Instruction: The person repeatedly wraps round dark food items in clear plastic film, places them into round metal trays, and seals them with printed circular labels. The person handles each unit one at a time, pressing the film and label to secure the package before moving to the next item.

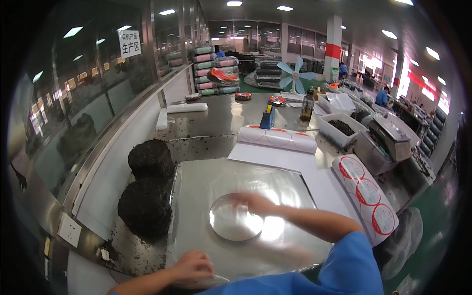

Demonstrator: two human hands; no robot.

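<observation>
A round shiny metal disc (236, 226) lies on a large stack of clear plastic film (199, 191) on the steel table. My right hand (256, 203), blurred by motion, is over the disc's far right rim; whether its fingers grip anything cannot be made out. My left hand (193, 264) has curled fingers at the film's near left edge. Any hold it has on the film is hidden. Left of the film stand two dark, round, fibrous stacks (145, 210) that look like dried seaweed, one behind the other and touching.
Rolls of round red-and-white labels lie behind (276, 138) and to the right (367, 195). A blue tape dispenser (267, 118), a bottle (306, 107), a white bin of dark flakes (341, 127) and a scale (389, 132) stand farther back. A glass-panelled wall (121, 92) borders the left.
</observation>
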